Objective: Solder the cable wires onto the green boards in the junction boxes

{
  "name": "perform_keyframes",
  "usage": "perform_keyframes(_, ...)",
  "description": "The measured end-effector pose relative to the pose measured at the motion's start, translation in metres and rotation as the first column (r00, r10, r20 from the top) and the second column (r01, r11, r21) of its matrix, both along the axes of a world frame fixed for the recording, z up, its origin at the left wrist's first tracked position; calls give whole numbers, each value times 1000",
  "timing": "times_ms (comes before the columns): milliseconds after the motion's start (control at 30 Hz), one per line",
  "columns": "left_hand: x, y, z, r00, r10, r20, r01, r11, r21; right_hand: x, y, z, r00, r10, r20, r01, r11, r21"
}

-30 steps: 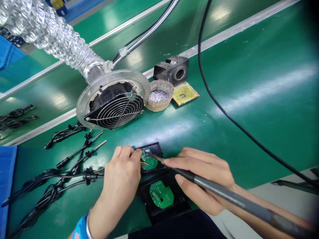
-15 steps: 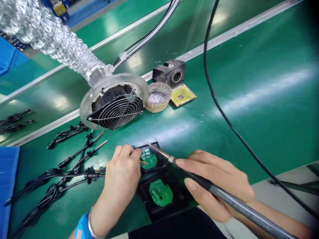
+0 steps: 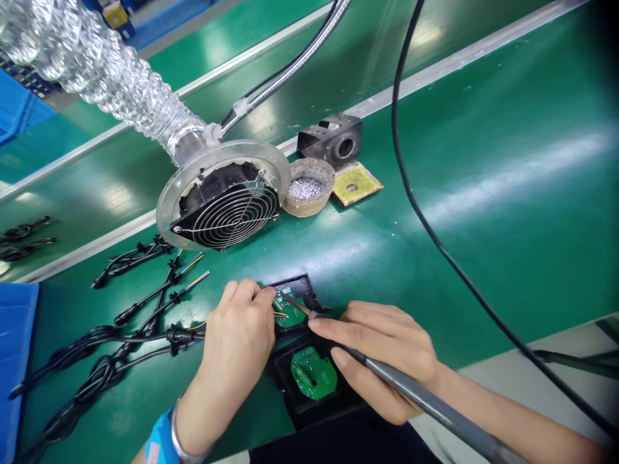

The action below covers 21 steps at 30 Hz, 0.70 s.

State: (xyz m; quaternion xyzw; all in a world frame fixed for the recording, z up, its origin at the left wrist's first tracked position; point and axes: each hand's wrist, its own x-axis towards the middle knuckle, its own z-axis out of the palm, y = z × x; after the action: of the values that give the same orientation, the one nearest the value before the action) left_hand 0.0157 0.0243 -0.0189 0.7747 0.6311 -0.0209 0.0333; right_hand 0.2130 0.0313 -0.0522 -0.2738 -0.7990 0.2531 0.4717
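Note:
My right hand (image 3: 382,357) grips a soldering iron (image 3: 416,386) like a pen. Its tip meets or hovers just over the green circuit board (image 3: 294,316) in the farther black housing (image 3: 305,287); contact is hard to tell. My left hand (image 3: 242,328) is closed at the left edge of that board, its fingertips partly hidden. Thin coloured wires (image 3: 280,314) come out from under it over the board, and a black cable (image 3: 181,336) runs in from its other side. Nearer to me, a second circuit board (image 3: 313,374) lies in another black housing (image 3: 302,412).
A fume extractor fan (image 3: 232,212) on a foil duct (image 3: 120,84) hangs over the bench. Behind stand a bowl of solder bits (image 3: 307,205), a yellow sponge (image 3: 355,183) and an iron holder (image 3: 333,138). Several black cables (image 3: 104,367) lie left, beside a blue bin (image 3: 19,348).
My right hand has moved left and slightly down with the soldering iron, bringing the tip down to the farther board. My left hand has stayed almost still.

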Motion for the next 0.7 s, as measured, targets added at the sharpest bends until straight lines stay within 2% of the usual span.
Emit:
perform_keyframes(100,0,1,0,1000,4,-2,-4,1000,-4,-3,0,-3,1000,2,5,-2,1000,11)
perform_keyframes(267,1,0,1,1000,14,-11,-14,1000,-10,-2,-3,-6,995,5,100,-11,998,59)
perform_keyframes(400,1,-1,1,1000,11,-15,-11,1000,-4,5,-5,-4,997,-2,83,-2,999,50)
perform_keyframes(600,1,-1,0,1000,5,-23,-4,1000,3,6,-3,0,997,-79,-11,79,996,33)
perform_keyframes(700,-1,0,0,1000,-3,-9,3,1000,1,-3,0,-5,988,-152,23,151,987,51)
